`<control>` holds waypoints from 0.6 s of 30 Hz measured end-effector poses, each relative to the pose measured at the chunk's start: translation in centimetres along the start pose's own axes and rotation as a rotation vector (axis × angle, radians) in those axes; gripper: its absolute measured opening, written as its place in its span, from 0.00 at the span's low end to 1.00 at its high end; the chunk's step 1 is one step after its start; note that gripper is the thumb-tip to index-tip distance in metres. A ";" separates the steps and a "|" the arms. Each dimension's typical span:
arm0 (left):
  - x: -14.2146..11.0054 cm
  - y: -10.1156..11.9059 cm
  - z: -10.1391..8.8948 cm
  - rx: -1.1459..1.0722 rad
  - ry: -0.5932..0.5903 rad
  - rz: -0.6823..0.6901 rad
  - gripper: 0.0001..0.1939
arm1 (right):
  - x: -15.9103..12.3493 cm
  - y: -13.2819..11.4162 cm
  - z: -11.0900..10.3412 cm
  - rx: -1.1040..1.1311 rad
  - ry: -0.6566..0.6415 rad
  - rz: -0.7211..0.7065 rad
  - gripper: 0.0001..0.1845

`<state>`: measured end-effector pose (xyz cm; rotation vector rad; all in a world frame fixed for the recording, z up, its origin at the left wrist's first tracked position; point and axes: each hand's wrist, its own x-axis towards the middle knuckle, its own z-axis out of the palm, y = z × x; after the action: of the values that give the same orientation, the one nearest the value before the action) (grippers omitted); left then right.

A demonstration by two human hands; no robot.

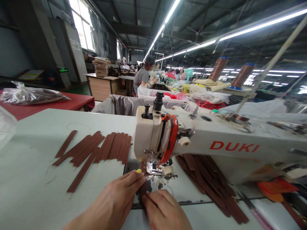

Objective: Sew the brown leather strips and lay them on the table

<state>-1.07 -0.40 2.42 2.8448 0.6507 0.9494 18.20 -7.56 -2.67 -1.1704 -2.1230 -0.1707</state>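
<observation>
A brown leather strip [143,188] runs lengthwise under the needle area of a white sewing machine [153,127]. My left hand [122,191] is closed, its fingertips pressed on the strip just left of the presser foot [153,169]. Something small and yellow [138,171] shows at a left fingertip. Nearer to me, my right hand [165,207] pinches the strip's close end between thumb and fingers. Several similar brown strips [115,147] lie in a loose row to the left. A pile of longer brown strips [208,182] rests under the machine's arm.
Scissors [255,210] and an orange item [275,188] lie at the right. A bagged bundle [33,94] sits on a red table [82,99] to the left. Thread cones [242,76] stand behind the machine. Further back, a person [142,76] is at another table.
</observation>
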 end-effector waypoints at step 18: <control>-0.7 0.1 0.2 -0.010 -0.035 -0.020 0.26 | 0.7 -0.4 -0.6 -0.045 0.068 0.039 0.14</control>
<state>-1.45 -0.77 1.89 2.8332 0.6682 0.8957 17.96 -7.53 -1.65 -1.2140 -2.0455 -0.2384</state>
